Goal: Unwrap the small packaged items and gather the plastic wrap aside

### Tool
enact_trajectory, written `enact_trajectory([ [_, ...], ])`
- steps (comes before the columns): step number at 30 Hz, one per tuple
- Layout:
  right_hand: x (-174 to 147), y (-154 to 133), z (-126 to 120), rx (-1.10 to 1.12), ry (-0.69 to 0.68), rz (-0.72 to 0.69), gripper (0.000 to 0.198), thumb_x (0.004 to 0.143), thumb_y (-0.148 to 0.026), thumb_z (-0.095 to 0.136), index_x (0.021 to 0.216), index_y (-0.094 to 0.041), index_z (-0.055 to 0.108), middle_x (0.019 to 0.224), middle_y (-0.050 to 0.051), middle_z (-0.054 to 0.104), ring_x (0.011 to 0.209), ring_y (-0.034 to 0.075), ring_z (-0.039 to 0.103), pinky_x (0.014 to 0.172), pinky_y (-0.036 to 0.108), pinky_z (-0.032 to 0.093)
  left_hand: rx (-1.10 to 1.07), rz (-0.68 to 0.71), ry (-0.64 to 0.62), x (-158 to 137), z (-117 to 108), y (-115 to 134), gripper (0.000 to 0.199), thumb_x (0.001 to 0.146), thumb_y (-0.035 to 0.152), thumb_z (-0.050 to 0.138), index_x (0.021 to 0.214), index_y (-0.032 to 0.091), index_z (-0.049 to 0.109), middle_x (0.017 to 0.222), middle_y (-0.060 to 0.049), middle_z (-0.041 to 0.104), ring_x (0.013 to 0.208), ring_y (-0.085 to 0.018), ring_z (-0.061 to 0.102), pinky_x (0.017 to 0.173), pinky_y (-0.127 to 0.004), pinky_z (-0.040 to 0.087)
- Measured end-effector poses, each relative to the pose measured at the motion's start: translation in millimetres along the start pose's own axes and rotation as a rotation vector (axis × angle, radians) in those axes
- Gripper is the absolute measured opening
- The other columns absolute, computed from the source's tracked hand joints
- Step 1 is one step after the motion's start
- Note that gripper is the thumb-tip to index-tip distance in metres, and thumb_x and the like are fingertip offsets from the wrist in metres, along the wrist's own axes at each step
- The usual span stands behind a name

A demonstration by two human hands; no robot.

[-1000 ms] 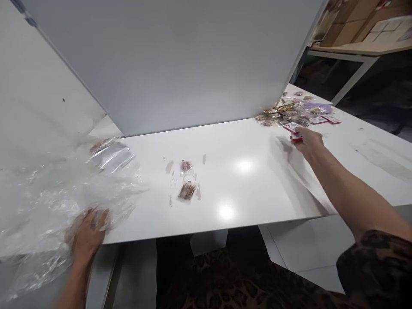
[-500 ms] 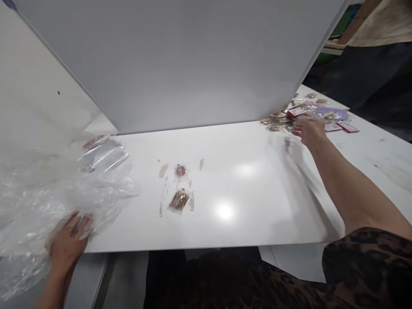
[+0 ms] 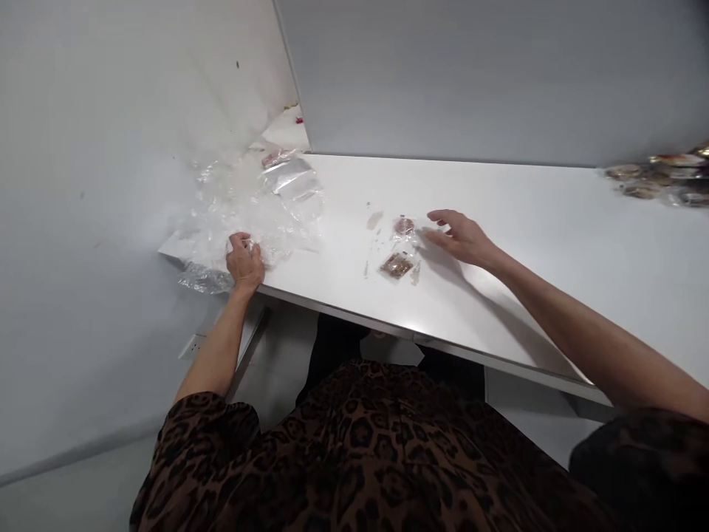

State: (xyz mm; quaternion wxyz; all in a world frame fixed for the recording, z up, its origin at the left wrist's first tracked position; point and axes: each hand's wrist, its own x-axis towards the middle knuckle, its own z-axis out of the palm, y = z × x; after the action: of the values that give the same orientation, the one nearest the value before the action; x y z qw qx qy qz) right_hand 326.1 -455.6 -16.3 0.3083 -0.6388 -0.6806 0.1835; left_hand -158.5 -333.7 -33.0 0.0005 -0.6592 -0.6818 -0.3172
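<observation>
My left hand (image 3: 245, 264) is at the table's left front edge, its fingers curled into a heap of clear plastic bags (image 3: 288, 222) and closed on the crinkled film. Over the middle of the table is my right hand (image 3: 462, 236), thumb and fingers apart, with nothing I can make out between them. Just left of its fingertips lies a small clear packet with a round reddish piece (image 3: 404, 227). Nearer to me is a second packet with brownish-gold contents (image 3: 397, 265). The two packets lie flat and close together.
A grey upright panel (image 3: 470, 81) runs along the back of the white table (image 3: 509, 310). At the far right is a pile of small wrapped packets (image 3: 659, 177). Silvery flat bags (image 3: 291, 177) lie at the back left, near the wall. A wall socket (image 3: 193, 346) is below the left edge.
My right hand has left the pile at the right and come to the two packets in the middle. The view has swung left and down. My left hand remains in the plastic.
</observation>
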Motion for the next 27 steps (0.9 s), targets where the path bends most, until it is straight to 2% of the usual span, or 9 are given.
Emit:
enact_trajectory([
  [4,48,-18,34,-0.203,-0.060,0.050,0.067,0.091,-0.056,0.054,0.143,-0.014,0.055,0.148,0.021,0.055,0.135,0.044,0.047,0.109,0.063,0.043,0.044,0.007,0.041,32,-10,-18,0.031,0.091,0.009,0.052,0.120,0.018,0.060,0.127,-0.014,0.061,0.115,-0.027,0.062,0.102,-0.038,0.044],
  [8,70,-19,47,-0.286,-0.039,0.151,0.051,0.082,-0.048,0.068,0.124,-0.018,0.064,0.121,0.018,0.069,0.117,0.040,0.058,0.100,0.059,0.048,0.132,-0.128,0.028,45,-14,-27,0.028,0.093,0.007,0.046,0.110,0.016,0.067,0.132,-0.017,0.058,0.110,-0.029,0.063,0.099,-0.041,0.043],
  [11,66,-16,40,-0.128,0.013,0.255,0.043,0.073,-0.048,0.082,0.101,-0.019,0.067,0.090,0.008,0.069,0.088,0.028,0.062,0.084,0.044,0.054,0.137,-0.150,-0.015,41,-14,-29,0.030,0.092,0.004,0.046,0.109,0.014,0.068,0.127,-0.018,0.061,0.112,-0.030,0.062,0.099,-0.041,0.041],
  [13,54,-18,29,0.117,0.075,0.362,0.040,0.068,-0.046,0.090,0.081,-0.021,0.062,0.076,0.002,0.062,0.074,0.020,0.057,0.072,0.036,0.051,0.086,-0.154,-0.015,37,-13,-29,0.031,0.093,0.004,0.045,0.111,0.014,0.069,0.126,-0.018,0.061,0.111,-0.029,0.061,0.097,-0.040,0.041],
  [15,38,-27,15,0.420,0.124,0.407,0.042,0.066,-0.040,0.094,0.071,-0.021,0.057,0.073,0.001,0.059,0.069,0.016,0.053,0.066,0.032,0.046,0.021,-0.169,-0.007,35,-13,-30,0.032,0.094,0.004,0.044,0.113,0.014,0.068,0.127,-0.017,0.060,0.110,-0.026,0.060,0.097,-0.039,0.041],
  [17,20,-40,5,0.634,0.105,0.375,0.040,0.067,-0.035,0.095,0.072,-0.020,0.058,0.076,0.003,0.059,0.070,0.015,0.053,0.065,0.031,0.045,-0.015,-0.177,-0.001,35,-12,-31,0.032,0.094,0.003,0.045,0.113,0.013,0.068,0.129,-0.016,0.059,0.111,-0.026,0.059,0.100,-0.039,0.041],
  [19,3,-55,3,0.690,0.011,0.330,0.038,0.069,-0.037,0.095,0.074,-0.021,0.061,0.080,0.005,0.062,0.075,0.017,0.055,0.068,0.033,0.047,-0.004,-0.177,0.002,37,-11,-32,0.032,0.093,0.003,0.046,0.114,0.014,0.068,0.130,-0.016,0.059,0.113,-0.026,0.058,0.103,-0.040,0.042],
  [24,-17,-76,28,0.438,-0.326,0.178,0.038,0.076,-0.050,0.085,0.080,-0.023,0.058,0.081,0.005,0.061,0.078,0.022,0.056,0.067,0.035,0.046,0.057,-0.148,0.004,39,-10,-31,0.034,0.091,0.003,0.046,0.116,0.013,0.068,0.130,-0.019,0.059,0.118,-0.030,0.060,0.104,-0.044,0.045],
  [27,-15,-77,43,0.195,-0.341,0.016,0.034,0.084,-0.046,0.074,0.079,-0.023,0.051,0.079,0.005,0.058,0.077,0.022,0.053,0.066,0.035,0.041,0.077,-0.136,0.010,38,-12,-30,0.034,0.092,0.004,0.045,0.115,0.013,0.068,0.129,-0.018,0.060,0.116,-0.029,0.061,0.103,-0.043,0.046],
])
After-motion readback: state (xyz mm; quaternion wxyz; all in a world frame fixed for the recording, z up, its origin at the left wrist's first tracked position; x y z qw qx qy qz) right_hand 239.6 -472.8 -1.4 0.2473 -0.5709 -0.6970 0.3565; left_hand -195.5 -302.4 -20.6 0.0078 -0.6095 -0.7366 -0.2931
